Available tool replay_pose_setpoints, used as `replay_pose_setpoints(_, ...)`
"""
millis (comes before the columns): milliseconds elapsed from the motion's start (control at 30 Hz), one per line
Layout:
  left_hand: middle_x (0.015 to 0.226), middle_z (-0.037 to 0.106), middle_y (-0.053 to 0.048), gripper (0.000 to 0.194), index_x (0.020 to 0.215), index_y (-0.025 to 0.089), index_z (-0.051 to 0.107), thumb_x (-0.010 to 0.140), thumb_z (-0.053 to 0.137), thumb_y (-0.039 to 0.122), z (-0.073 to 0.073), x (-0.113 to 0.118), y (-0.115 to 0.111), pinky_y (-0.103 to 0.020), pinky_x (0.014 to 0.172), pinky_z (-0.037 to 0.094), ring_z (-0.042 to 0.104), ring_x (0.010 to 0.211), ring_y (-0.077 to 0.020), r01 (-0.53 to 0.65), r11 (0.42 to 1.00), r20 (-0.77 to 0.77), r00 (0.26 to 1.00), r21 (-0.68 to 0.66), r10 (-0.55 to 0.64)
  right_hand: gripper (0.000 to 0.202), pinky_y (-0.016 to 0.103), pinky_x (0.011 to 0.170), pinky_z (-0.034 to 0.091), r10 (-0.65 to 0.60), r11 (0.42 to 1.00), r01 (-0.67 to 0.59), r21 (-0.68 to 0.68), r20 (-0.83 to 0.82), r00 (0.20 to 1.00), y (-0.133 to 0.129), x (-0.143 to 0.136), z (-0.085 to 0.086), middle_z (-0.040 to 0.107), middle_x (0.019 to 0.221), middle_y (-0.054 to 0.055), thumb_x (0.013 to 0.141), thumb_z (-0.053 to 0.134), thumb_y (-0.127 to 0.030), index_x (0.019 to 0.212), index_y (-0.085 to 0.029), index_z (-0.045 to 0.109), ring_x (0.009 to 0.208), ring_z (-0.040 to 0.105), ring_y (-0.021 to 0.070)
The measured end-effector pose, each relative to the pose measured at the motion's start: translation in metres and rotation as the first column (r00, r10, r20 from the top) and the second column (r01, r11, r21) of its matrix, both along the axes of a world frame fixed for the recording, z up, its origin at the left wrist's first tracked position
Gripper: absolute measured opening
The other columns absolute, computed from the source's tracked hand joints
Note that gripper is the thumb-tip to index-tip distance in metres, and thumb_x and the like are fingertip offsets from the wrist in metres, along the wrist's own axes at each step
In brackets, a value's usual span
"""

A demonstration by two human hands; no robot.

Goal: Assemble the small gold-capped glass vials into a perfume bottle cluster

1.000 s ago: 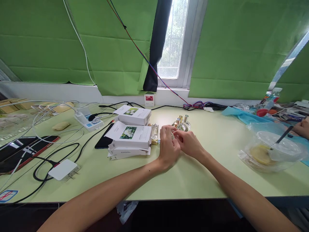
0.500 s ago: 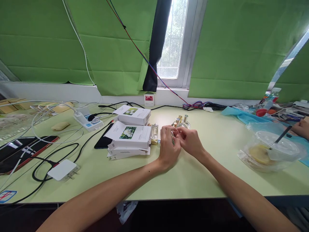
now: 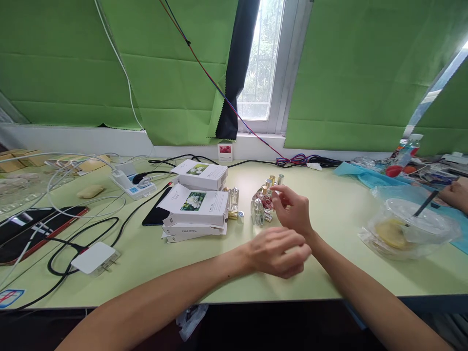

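Note:
My left hand [image 3: 280, 251] hangs over the table in front of the bottles, back of the hand up and slightly blurred. Its fingers are curled together, and whatever they hold, if anything, is hidden. Beside the bottles, my right hand [image 3: 293, 209] has its thumb and forefinger apart, fingertips close to a glass bottle with a reddish pattern [image 3: 265, 196]; I cannot tell if they touch. A clear ribbed glass bottle [image 3: 257, 212] stands just in front of it. Behind are gold and silver caps [image 3: 272, 179]. More small glass bottles [image 3: 234, 197] sit by the stacked white boxes [image 3: 199, 207].
Another flower-printed white box [image 3: 203, 173] lies behind the stack, over a dark tablet [image 3: 157, 209]. Cables, a power strip [image 3: 133, 183] and a charger [image 3: 95, 257] spread leftward. A bagged drink cup [image 3: 405, 226] stands right, near another person's hand [image 3: 455, 195].
My left hand has left the bottles and come down and right, toward me. My right hand has parted from it and its fingers have spread. The glass bottles now show.

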State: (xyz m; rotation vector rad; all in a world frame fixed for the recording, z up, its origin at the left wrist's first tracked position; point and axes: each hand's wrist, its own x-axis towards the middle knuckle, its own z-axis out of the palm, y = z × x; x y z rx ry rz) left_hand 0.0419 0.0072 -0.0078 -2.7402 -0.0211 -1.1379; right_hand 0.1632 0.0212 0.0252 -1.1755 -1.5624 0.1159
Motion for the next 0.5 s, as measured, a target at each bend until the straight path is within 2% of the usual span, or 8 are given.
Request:
replay_pose_setpoints(67,0.066,0.063,0.001,0.013,0.081,0.024,0.061,0.088,0.050,0.026,-0.003,0.004,-0.002,-0.026,0.048,0.043,0.057,0.056,-0.0109,0.110,0.992,-0.128,0.987,0.062,-0.102,0.025,0.024,0.056,0.047,0.037,0.999,-0.037,0.029,0.007,0.999,-0.001,-0.001,0.000,0.062,0.058,-0.002,0.094,0.050,-0.030,0.098,-0.017,0.071,0.051,0.057,0.0127)
replay_pose_setpoints(133,0.059,0.060,0.003,0.021,0.072,0.022,0.059,0.090,0.048,0.024,-0.006,0.008,-0.003,-0.026,0.044,0.039,0.052,0.048,-0.0090,0.114,0.991,-0.137,0.985,0.073,-0.103,0.025,0.025,0.056,0.047,0.052,0.998,-0.053,0.043,0.023,0.998,-0.002,-0.001,0.000,0.063,0.059,-0.001,0.094,0.050,-0.031,0.097,-0.018,0.071,0.052,0.057,0.0130)
replay_pose_setpoints(300,0.058,0.062,0.003,0.022,0.068,0.021,0.059,0.088,0.052,0.024,-0.009,0.009,0.001,-0.031,0.048,0.041,0.053,0.048,-0.0116,0.038,0.999,-0.200,0.979,0.020,-0.033,0.024,0.025,0.055,0.046,0.082,0.995,-0.086,0.057,0.071,0.994,-0.005,-0.002,-0.001,0.062,0.058,-0.001,0.094,0.051,-0.032,0.093,-0.019,0.071,0.050,0.053,0.0123)
replay_pose_setpoints(400,0.060,0.065,0.001,0.023,0.068,0.020,0.062,0.088,0.051,0.022,-0.013,0.009,0.007,-0.031,0.057,0.046,0.058,0.055,-0.0133,0.046,0.999,-0.194,0.980,0.012,-0.043,0.021,0.025,0.057,0.048,0.150,0.986,-0.154,0.062,0.062,0.987,-0.009,-0.007,0.001,0.065,0.062,-0.001,0.093,0.053,-0.029,0.092,-0.019,0.071,0.051,0.054,0.0117)
replay_pose_setpoints(500,0.065,0.069,-0.003,0.025,0.072,0.019,0.068,0.088,0.049,0.022,-0.023,0.011,0.010,-0.033,0.062,0.050,0.062,0.062,-0.0169,0.051,0.999,-0.195,0.980,0.010,-0.048,0.020,0.025,0.059,0.049,0.255,0.967,-0.255,-0.010,0.081,0.964,-0.015,-0.015,0.009,0.065,0.065,-0.001,0.092,0.052,-0.025,0.092,-0.020,0.071,0.055,0.056,0.0118)
